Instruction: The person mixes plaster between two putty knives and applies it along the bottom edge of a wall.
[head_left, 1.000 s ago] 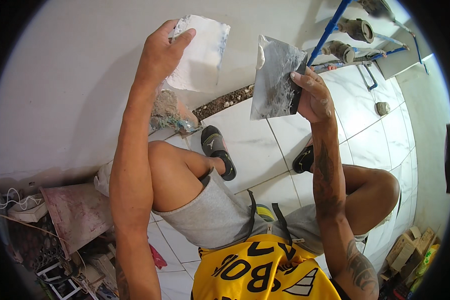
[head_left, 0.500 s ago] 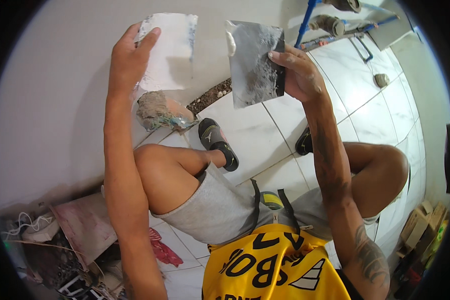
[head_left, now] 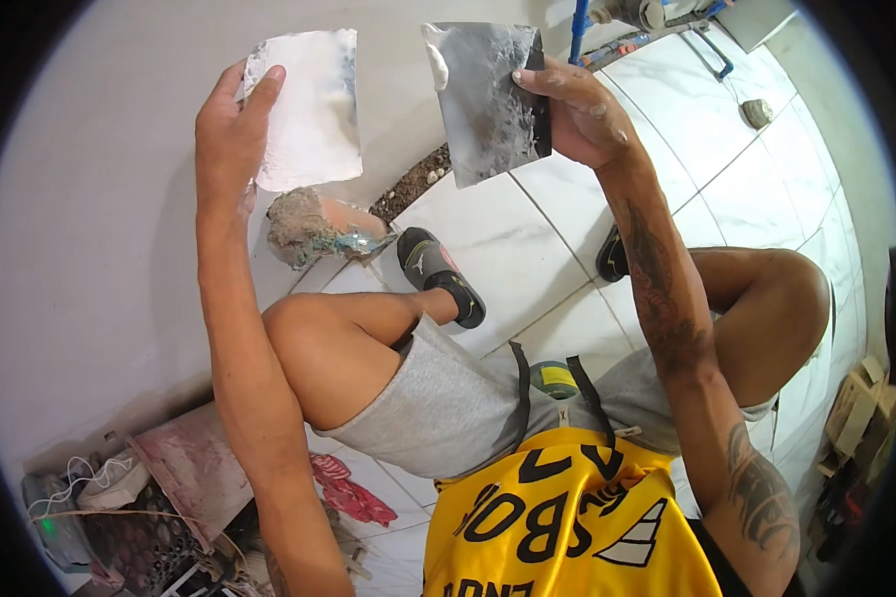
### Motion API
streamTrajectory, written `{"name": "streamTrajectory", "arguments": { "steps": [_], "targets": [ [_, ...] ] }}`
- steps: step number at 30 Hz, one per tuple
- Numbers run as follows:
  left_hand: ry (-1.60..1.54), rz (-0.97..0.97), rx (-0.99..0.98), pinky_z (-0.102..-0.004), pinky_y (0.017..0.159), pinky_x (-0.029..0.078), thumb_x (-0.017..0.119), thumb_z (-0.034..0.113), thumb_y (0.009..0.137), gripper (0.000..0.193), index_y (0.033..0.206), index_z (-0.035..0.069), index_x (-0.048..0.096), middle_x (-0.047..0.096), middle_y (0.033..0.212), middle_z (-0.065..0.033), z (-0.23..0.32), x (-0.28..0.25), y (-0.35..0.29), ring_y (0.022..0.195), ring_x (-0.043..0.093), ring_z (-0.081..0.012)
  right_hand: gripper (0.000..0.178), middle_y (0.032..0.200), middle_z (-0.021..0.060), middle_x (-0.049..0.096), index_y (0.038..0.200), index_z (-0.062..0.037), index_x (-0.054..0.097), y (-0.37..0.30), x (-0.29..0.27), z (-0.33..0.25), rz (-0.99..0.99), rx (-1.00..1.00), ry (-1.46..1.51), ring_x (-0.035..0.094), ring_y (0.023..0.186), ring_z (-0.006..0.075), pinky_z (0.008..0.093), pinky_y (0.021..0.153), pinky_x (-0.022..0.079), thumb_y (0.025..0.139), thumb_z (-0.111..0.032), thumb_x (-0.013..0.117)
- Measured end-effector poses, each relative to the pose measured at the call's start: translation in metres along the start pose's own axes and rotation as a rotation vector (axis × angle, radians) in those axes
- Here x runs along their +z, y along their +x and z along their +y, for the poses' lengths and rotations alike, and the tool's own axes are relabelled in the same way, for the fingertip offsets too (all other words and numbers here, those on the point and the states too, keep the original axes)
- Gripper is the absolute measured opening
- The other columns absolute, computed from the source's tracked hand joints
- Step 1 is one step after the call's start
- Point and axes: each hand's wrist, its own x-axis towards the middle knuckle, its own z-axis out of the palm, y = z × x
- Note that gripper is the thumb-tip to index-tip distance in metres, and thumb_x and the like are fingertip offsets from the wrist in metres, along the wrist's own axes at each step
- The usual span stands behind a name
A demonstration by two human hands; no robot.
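Note:
My left hand [head_left: 231, 149] is closed on a flat sheet [head_left: 314, 119] thickly coated with white putty, the thumb lying over its face. The sheet is held up in front of the pale wall. My right hand [head_left: 589, 117] grips a dark, thin putty spreader [head_left: 486, 109] by its right edge, thumb on the near face. Smeared white film covers much of the spreader, and a thick bead of putty [head_left: 437, 68] clings to its left edge. A narrow gap separates the two sheets, which do not touch.
A rough, mortar-crusted lump [head_left: 314, 227] lies at the wall's foot beside a strip of dirt [head_left: 413, 184]. Blue pipes [head_left: 579, 35], a hacksaw-like frame [head_left: 712, 55] and a stone [head_left: 757, 112] are at the far right. Cluttered boards and cables [head_left: 100, 488] fill the near left; a red cloth [head_left: 348, 490] lies nearby.
Both hands have shifted slightly left in the picture with their sheets, the right one also a little upward. The view has turned somewhat. Both grips stay as they were.

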Motion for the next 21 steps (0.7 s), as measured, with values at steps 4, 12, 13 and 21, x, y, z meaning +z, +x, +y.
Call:
{"name": "streamTrajectory", "arguments": {
  "steps": [4, 12, 13, 21],
  "targets": [
    [0.005, 0.032, 0.009, -0.0248, 0.071, 0.050, 0.062, 0.022, 0.090, 0.042, 0.122, -0.004, 0.055, 0.067, 0.096, -0.0085, -0.004, -0.003, 0.001, 0.080, 0.063, -0.0120, 0.040, 0.107, 0.0142, 0.061, 0.117, 0.0100, 0.050, 0.003, -0.004, 0.017, 0.047, 0.062, 0.078, 0.062, 0.096, 0.0230, 0.0407, 0.089, 0.050, 0.089, -0.017, 0.056],
    [0.347, -0.188, 0.034, -0.0282, 0.071, 0.049, 0.060, 0.023, 0.090, 0.037, 0.118, -0.001, 0.057, 0.068, 0.091, -0.0108, -0.001, -0.011, -0.005, 0.075, 0.062, -0.0134, 0.039, 0.109, 0.0145, 0.061, 0.123, 0.0043, 0.048, 0.010, -0.024, 0.092, 0.167, 0.254, 0.316, 0.063, 0.097, 0.0276, 0.0442, 0.093, 0.048, 0.088, -0.013, 0.051],
    [0.346, -0.184, 0.027, -0.0282, 0.071, 0.049, 0.060, 0.023, 0.090, 0.037, 0.118, -0.001, 0.057, 0.068, 0.091, -0.0108, -0.001, -0.013, -0.008, 0.075, 0.062, -0.0134, 0.039, 0.109, 0.0145, 0.061, 0.123, 0.0043, 0.048, 0.012, -0.025, 0.106, 0.164, 0.261, 0.316, 0.063, 0.097, 0.0276, 0.0442, 0.093, 0.048, 0.088, -0.013, 0.051],
    [0.455, -0.281, -0.120, -0.0310, 0.068, 0.048, 0.058, 0.020, 0.089, 0.032, 0.112, -0.001, 0.057, 0.066, 0.085, -0.0109, -0.014, -0.028, -0.023, 0.070, 0.062, -0.0171, 0.021, 0.094, 0.0105, 0.064, 0.104, 0.0011, 0.057, 0.014, -0.039, 0.251, 0.383, 0.551, 0.273, 0.065, 0.082, 0.0239, 0.0434, 0.078, 0.054, 0.085, -0.008, 0.059]
  ]
}}
